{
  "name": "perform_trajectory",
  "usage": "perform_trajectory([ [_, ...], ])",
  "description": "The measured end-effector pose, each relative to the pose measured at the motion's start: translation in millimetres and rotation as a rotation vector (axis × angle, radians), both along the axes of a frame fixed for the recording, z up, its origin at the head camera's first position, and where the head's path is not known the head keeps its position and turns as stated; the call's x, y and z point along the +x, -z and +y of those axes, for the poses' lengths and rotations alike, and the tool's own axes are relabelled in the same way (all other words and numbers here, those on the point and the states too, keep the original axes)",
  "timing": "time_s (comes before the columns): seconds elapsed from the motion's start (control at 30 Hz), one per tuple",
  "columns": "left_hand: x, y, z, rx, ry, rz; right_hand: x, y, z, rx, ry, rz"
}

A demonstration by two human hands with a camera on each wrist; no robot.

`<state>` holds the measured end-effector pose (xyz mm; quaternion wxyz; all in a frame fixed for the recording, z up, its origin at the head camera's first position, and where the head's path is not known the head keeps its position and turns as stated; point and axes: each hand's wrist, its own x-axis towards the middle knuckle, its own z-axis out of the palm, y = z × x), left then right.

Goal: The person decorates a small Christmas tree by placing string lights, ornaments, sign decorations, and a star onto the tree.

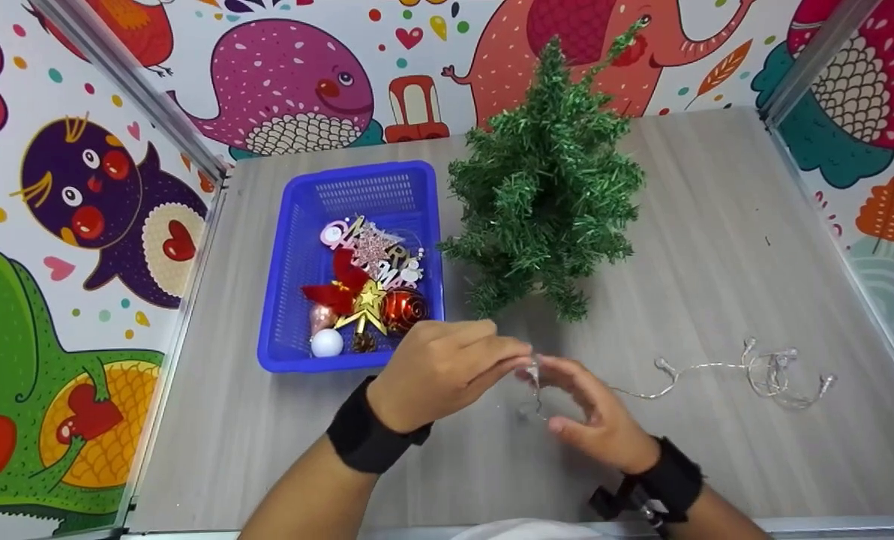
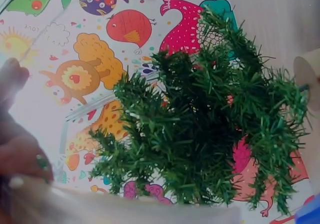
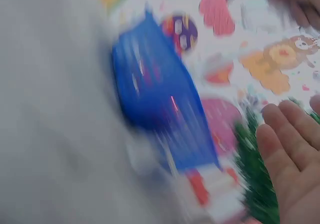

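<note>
A string of clear fairy lights (image 1: 706, 366) trails over the table on the right and up to my hands. My left hand (image 1: 447, 371) pinches its thin wire near a clear bulb, between thumb and fingertips. Beside it, my right hand (image 1: 601, 420) is spread, its thumb apart from the fingers; the right wrist view shows these fingers (image 3: 287, 139) fairly straight. Whether its fingertips touch the wire I cannot tell. A green artificial Christmas tree (image 1: 544, 187) stands just beyond both hands, and its branches (image 2: 195, 129) fill much of the left wrist view.
Left of the tree sits a blue plastic basket (image 1: 273, 300) with ornaments: a gold star (image 1: 370, 298), a red bauble (image 1: 404, 309), a white ball (image 1: 327, 343), a red bow (image 1: 342, 281) and lettering. Walls with cartoon animals surround the grey table (image 1: 717, 187).
</note>
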<state>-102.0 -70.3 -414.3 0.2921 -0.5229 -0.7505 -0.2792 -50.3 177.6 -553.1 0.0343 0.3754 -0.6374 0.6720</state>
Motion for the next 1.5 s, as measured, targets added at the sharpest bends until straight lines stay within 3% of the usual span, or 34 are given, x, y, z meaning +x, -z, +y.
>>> perform_trajectory([
  [0.1, -9.0, 3.3, 4, -0.010, -0.012, -0.017, 3.3, -4.2, -5, -0.046, -0.065, -0.159],
  [0.2, -16.9, 9.1, 3, -0.020, -0.050, -0.038, 1.5, -11.8, 3, -0.072, 0.016, -0.227],
  [0.4, -31.0, 21.0, -6, -0.073, -0.093, -0.085, -12.7, -30.4, 34, -0.119, 0.229, -0.197],
  [0.6, -45.5, 30.2, -14, -0.190, -0.134, -0.116, -24.9, -46.3, 59, -0.025, 0.379, -0.181],
  [0.73, -56.5, 33.2, -24, -0.290, -0.210, -0.131, -30.5, -46.8, 66, -0.052, 0.396, -0.164],
  [0.87, -68.3, 32.4, -34, -0.317, -0.301, -0.135, -32.6, -44.1, 67, -0.071, 0.406, -0.156],
  [1.03, -84.6, 29.6, -38, -0.302, -0.478, -0.030, -35.4, -45.1, 65, 0.104, 0.479, -0.103],
  [1.13, -94.9, 31.0, -33, -0.276, -0.551, -0.011, -39.5, -48.4, 65, 0.202, 0.511, -0.074],
  [1.27, -106.9, 37.6, -19, -0.282, -0.553, -0.115, -45.7, -55.0, 72, 0.304, 0.585, -0.133],
  [1.4, -109.6, 45.7, -6, -0.334, -0.531, -0.267, -50.4, -60.7, 85, 0.370, 0.703, -0.225],
  [1.5, -107.8, 50.8, 0, -0.392, -0.514, -0.286, -53.8, -63.8, 94, 0.376, 0.765, -0.241],
])
